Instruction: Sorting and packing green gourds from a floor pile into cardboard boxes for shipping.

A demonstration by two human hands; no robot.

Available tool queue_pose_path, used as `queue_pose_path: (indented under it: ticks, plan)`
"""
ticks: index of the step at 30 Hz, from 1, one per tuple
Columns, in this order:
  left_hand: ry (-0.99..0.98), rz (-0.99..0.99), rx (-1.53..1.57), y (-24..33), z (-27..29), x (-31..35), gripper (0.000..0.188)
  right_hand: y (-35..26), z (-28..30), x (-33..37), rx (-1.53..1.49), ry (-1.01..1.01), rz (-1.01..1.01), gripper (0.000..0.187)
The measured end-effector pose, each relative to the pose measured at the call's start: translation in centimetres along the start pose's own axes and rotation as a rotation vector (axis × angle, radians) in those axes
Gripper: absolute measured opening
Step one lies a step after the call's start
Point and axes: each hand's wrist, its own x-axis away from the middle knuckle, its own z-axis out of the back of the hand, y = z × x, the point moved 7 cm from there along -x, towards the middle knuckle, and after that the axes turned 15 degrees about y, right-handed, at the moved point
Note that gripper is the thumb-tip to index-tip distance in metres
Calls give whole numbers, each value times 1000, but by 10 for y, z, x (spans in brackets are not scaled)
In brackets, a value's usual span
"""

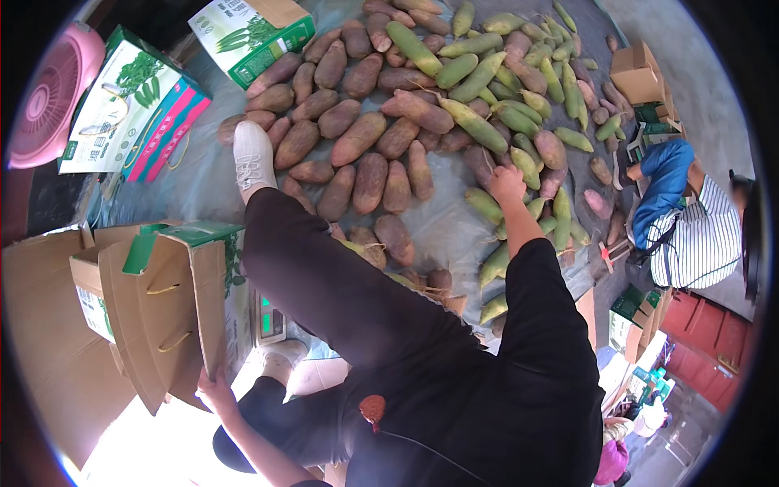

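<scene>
My right hand reaches into a big pile of radishes, its fingers closed at the end of a dark purplish-brown radish. Long green radishes lie around that hand. At the lower left, my left hand grips the lower edge of an open cardboard carton. This carton has brown inner flaps, yellow cord handles and a green-and-white printed outside. It stands beside a scale with a lit green display, partly hidden by the carton and my leg.
Plump reddish-brown radishes cover the plastic sheet ahead. My shoe is planted at their left edge. Printed cartons and a pink fan stand at the far left. A person in a striped shirt sits at the right near more cartons.
</scene>
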Motion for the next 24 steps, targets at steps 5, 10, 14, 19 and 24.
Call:
queue_pose_path:
  ticks: [5,10,14,19,24]
  plan:
    - [33,-18,-60,7,1,0,23,3,-13,27,-25,-72,124,25]
    - [31,-3,-90,12,6,1,15,28,-36,31,-168,68,227,22]
    - [34,-15,-135,6,8,6,13,57,-15,18,-457,198,-16,23]
    - [77,-48,-90,9,10,9,12,76,14,0,-531,254,-83,21]
    - [117,-72,-54,6,13,10,14,35,70,1,-763,118,60,26]
